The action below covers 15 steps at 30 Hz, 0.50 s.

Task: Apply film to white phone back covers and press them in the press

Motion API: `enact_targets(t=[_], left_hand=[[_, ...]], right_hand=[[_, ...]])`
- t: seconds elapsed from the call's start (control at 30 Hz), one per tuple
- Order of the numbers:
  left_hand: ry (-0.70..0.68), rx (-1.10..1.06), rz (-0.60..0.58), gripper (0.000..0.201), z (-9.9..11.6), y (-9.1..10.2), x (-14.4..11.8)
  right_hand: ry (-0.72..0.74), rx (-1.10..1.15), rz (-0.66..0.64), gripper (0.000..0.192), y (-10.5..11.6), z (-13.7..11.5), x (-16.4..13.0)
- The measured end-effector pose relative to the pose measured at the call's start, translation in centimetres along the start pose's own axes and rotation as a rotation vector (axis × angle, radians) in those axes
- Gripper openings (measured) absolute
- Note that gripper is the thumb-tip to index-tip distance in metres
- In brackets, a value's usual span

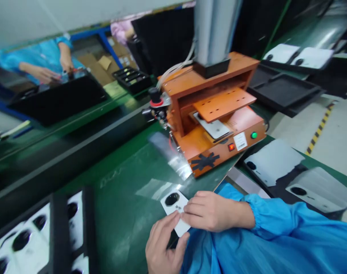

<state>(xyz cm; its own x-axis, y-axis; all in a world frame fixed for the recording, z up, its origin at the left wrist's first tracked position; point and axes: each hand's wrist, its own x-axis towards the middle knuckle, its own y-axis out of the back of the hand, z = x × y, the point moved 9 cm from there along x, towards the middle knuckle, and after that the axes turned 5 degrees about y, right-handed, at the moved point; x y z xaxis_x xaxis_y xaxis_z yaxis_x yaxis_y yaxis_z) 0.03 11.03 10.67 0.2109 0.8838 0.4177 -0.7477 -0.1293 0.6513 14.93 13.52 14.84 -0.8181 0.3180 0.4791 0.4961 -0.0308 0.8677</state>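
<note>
A white phone back cover (177, 205) with a large black oval camera area lies tilted between my hands, near the front edge of the green table. My left hand (164, 243) grips its lower left side, thumb by the bottom edge and fingertips on the face. From the right, the curled fingers of my right hand (213, 211) hold the cover's edge, their tips meeting the left fingertips near the small dark marks. What lies under the cover is hidden. Just beyond it, a clear film (157, 189) rests on the table.
An orange press (190, 152) stands ahead, another white cover (216, 128) under its plate. Black trays (59, 232) of white covers are at left; more covers (272, 160) lie at right. Across the bench, a co-worker's hands (44, 72) work behind a black box (61, 99).
</note>
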Motion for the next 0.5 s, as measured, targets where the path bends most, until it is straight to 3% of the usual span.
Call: enact_targets(t=[0.13, 0.2, 0.27, 0.37, 0.5], left_hand=[[0.12, -0.208, -0.024, 0.042, 1.8, -1.4, 9.5], [0.162, -0.096, -0.113, 0.038, 2.9, -4.1, 15.0], [0.114, 0.129, -0.193, 0.039, 4.3, -7.5, 20.2], [0.139, 0.383, -0.181, 0.047, 5.7, -12.3, 26.1], [0.204, 0.453, -0.161, 0.063, 7.4, -17.2, 28.9]], right_hand=[[-0.192, -0.069, 0.351, 0.025, 7.3, 2.6, -6.1], [-0.307, -0.183, 0.473, 0.026, 10.8, 3.2, -10.2], [-0.419, -0.355, 0.521, 0.032, 13.2, 3.3, -13.9], [-0.543, -0.595, 0.559, 0.038, 14.9, 3.3, -17.9], [-0.637, -0.735, 0.561, 0.045, 15.0, 4.0, -20.8]])
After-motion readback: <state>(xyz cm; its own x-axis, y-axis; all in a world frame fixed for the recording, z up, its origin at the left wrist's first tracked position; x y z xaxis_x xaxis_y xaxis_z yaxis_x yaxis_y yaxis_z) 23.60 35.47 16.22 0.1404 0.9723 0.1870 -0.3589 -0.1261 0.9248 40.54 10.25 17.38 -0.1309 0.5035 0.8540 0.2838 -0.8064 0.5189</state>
